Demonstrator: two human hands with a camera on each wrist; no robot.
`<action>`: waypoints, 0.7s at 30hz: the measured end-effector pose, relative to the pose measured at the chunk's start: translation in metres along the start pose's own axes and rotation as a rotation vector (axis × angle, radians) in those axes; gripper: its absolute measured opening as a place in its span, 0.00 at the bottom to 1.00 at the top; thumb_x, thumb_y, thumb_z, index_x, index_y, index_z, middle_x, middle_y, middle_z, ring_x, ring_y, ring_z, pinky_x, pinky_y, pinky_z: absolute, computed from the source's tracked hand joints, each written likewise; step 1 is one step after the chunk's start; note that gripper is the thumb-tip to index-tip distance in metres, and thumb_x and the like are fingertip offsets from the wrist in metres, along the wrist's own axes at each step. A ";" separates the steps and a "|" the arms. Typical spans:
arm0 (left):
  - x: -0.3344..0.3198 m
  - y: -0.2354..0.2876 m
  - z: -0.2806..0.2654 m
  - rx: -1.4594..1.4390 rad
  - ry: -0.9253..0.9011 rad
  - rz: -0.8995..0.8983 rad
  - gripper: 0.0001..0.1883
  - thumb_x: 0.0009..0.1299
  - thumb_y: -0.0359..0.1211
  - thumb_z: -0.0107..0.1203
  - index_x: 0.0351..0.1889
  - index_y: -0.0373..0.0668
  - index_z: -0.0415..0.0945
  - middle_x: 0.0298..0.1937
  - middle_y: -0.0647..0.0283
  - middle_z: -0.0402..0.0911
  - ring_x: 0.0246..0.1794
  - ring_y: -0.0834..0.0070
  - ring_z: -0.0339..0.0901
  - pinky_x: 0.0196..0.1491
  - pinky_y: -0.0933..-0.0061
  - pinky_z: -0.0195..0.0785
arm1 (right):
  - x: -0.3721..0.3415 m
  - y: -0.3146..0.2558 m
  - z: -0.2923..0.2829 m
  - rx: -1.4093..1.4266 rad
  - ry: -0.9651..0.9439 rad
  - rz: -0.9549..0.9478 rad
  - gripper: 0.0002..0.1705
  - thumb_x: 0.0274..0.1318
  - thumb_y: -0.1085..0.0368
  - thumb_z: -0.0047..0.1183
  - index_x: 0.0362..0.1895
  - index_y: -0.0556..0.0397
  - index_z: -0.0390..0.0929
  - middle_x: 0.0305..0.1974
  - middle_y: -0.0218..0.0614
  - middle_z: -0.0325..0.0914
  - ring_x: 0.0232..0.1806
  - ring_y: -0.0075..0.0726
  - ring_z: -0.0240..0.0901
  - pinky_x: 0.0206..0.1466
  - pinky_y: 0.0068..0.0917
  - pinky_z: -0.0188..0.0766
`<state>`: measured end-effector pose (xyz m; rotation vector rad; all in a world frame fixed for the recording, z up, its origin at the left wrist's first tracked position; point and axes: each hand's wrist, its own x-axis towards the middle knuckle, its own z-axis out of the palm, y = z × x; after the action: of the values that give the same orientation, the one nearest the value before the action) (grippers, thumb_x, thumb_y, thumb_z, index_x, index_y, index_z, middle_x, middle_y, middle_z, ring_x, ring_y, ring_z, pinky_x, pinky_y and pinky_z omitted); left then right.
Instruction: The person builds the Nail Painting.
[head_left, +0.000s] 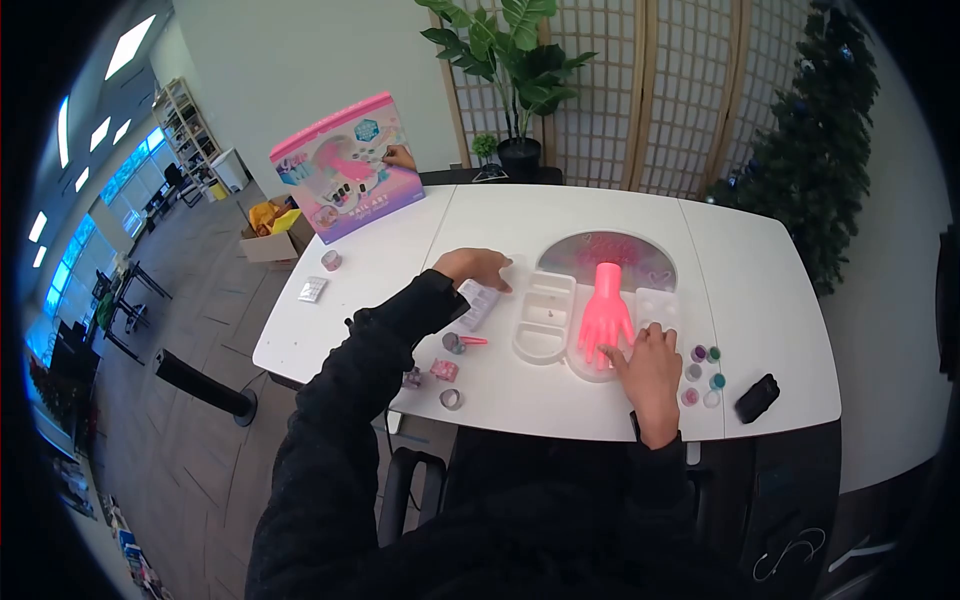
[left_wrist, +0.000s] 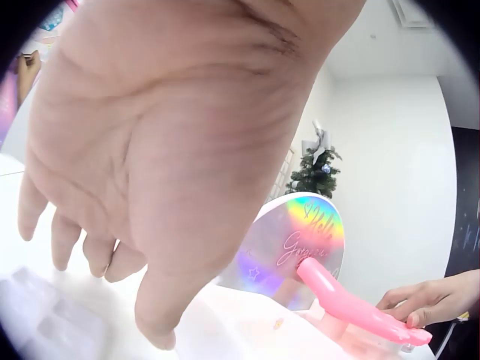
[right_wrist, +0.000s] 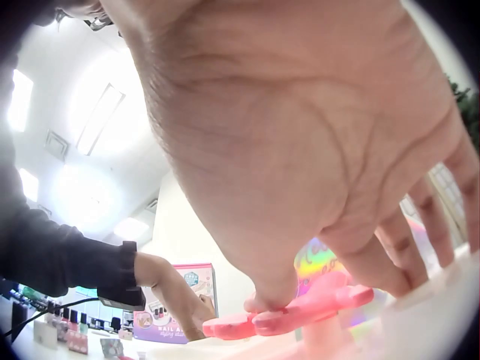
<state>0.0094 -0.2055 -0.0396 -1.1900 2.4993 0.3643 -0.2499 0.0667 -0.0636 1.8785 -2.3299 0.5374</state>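
Observation:
In the head view my left hand (head_left: pixel 478 268) is over the back end of a pale lilac moulded tray (head_left: pixel 474 308). The left wrist view shows its fingers (left_wrist: pixel 66 238) pointing down, nothing between them. My right hand (head_left: pixel 652 372) is at the front of a bright pink model hand (head_left: pixel 606 305), its thumb against the model's fingertips. Its other fingers (right_wrist: pixel 390 259) reach down past the model's side, close to a small clear tray (head_left: pixel 655 300). The model lies palm down on a white base (head_left: pixel 590 374), before a shiny rounded backboard (head_left: pixel 570 255).
A white compartment tray (head_left: pixel 544 345) stands left of the model hand. Several small pots, including a teal pot (head_left: pixel 718 381), sit at right beside a black object (head_left: pixel 757 398). A pink brush (head_left: pixel 474 341) and small packets lie left. The nail art box (head_left: pixel 350 170) stands behind.

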 end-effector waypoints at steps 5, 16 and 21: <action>-0.020 0.009 0.004 -0.055 -0.114 -0.094 0.49 0.67 0.50 0.70 0.80 0.37 0.60 0.74 0.45 0.73 0.73 0.53 0.72 0.71 0.60 0.67 | -0.004 -0.001 0.002 -0.011 0.021 0.010 0.41 0.62 0.34 0.59 0.46 0.68 0.83 0.49 0.44 0.76 0.54 0.52 0.70 0.45 0.47 0.77; -0.040 -0.024 0.025 0.009 -0.170 0.102 0.48 0.56 0.24 0.74 0.76 0.33 0.60 0.88 0.54 0.44 0.77 0.58 0.67 0.70 0.66 0.71 | -0.006 0.009 0.007 -0.025 0.018 0.006 0.41 0.64 0.35 0.58 0.49 0.68 0.82 0.52 0.44 0.74 0.56 0.52 0.68 0.42 0.49 0.77; -0.041 -0.034 0.027 0.008 -0.181 0.152 0.48 0.58 0.29 0.75 0.77 0.35 0.61 0.88 0.59 0.45 0.79 0.59 0.64 0.73 0.65 0.67 | -0.005 0.008 0.002 0.044 -0.010 0.024 0.40 0.61 0.35 0.61 0.47 0.68 0.81 0.51 0.41 0.73 0.57 0.51 0.67 0.46 0.53 0.75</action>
<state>0.0657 -0.1883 -0.0499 -0.9220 2.4357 0.4787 -0.2563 0.0725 -0.0687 1.8780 -2.3692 0.5882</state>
